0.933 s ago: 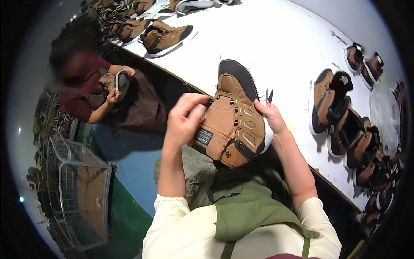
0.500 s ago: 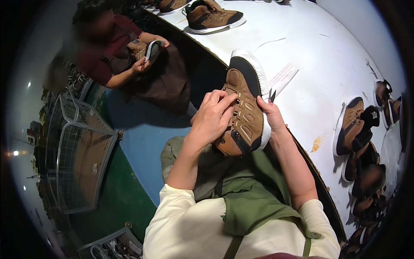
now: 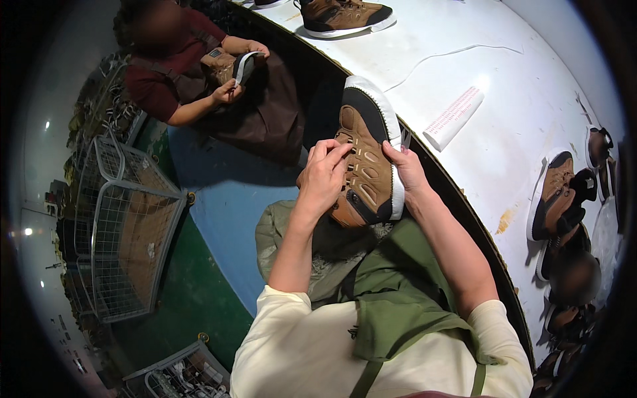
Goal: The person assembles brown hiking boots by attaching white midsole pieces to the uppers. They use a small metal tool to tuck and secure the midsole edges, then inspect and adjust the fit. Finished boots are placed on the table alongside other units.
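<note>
A brown and black shoe (image 3: pixel 367 159) with a white sole rim is held over my lap, its toe pointing away from me. My right hand (image 3: pixel 406 174) grips it by the sole edge on the right, thumb on the upper. Beside that thumb a small pair of snips (image 3: pixel 405 137) sticks out, mostly hidden by the hand. My left hand (image 3: pixel 324 178) is closed at the shoe's left side, with bent fingertips pressed to the eyelet strip; whether a thread is pinched there cannot be made out.
The white table (image 3: pixel 491 179) holds a white printed cone (image 3: pixel 454 119), a thin white cord (image 3: pixel 431 60), another brown shoe (image 3: pixel 348 16) and several shoes (image 3: pixel 556 196) at right. Across from me a co-worker (image 3: pixel 176 60) holds a shoe (image 3: pixel 222 68). Wire carts (image 3: pixel 129 232) stand at left.
My view has shifted, so the table things appear moved. Both hands still hold the shoe; the left fingertips have drawn slightly together at the eyelets. The snips show less beside my right thumb.
</note>
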`<control>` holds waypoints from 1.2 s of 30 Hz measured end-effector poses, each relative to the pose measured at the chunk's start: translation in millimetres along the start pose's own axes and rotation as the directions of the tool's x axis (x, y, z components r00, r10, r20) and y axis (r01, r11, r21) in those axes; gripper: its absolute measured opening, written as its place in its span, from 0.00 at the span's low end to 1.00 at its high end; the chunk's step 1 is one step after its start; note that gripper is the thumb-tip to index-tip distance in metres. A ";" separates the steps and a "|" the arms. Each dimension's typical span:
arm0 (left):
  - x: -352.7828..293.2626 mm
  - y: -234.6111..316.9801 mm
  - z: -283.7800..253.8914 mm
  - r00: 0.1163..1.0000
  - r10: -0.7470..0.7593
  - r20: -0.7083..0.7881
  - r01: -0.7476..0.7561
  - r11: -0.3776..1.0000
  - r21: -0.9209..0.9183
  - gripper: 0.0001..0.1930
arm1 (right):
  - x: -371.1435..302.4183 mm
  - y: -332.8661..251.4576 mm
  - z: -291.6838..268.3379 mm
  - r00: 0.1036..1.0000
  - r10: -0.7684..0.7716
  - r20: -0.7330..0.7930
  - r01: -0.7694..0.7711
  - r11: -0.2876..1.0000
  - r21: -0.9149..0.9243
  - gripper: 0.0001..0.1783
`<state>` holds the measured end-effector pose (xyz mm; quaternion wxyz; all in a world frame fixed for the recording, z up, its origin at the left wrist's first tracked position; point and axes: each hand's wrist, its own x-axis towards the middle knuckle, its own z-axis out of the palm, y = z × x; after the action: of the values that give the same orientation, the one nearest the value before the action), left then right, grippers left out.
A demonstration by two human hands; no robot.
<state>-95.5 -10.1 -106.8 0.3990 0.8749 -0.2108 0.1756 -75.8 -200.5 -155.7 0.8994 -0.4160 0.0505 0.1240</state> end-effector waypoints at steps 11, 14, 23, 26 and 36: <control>-14.3 -19.4 29.8 0.991 -0.068 -0.113 0.071 0.997 0.015 0.14 | 12.0 20.3 -11.4 0.999 0.030 -0.014 -0.029 0.998 0.052 0.15; -19.0 -18.3 37.7 0.984 -0.080 -0.159 0.089 0.995 0.046 0.15 | 13.7 28.5 -11.9 0.999 -0.001 -0.035 0.002 0.999 0.040 0.16; -26.4 -17.9 53.3 0.983 0.021 -0.181 0.040 0.946 0.323 0.20 | 14.8 40.6 -4.2 0.998 0.016 -0.057 -0.009 0.993 0.116 0.16; -27.2 -19.0 59.4 0.983 0.052 -0.176 0.028 0.904 0.427 0.20 | 19.8 47.0 -8.3 0.999 0.026 -0.047 -0.019 0.990 0.137 0.16; -24.8 -12.6 66.6 0.979 0.015 -0.205 0.092 0.859 0.504 0.19 | 20.1 55.6 -4.5 0.999 0.024 -0.033 -0.018 0.987 0.161 0.15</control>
<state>-100.8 -48.3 -167.7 0.1756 0.9310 -0.0977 0.3048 -71.1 -165.7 -203.4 0.9277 -0.3437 0.0806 0.1216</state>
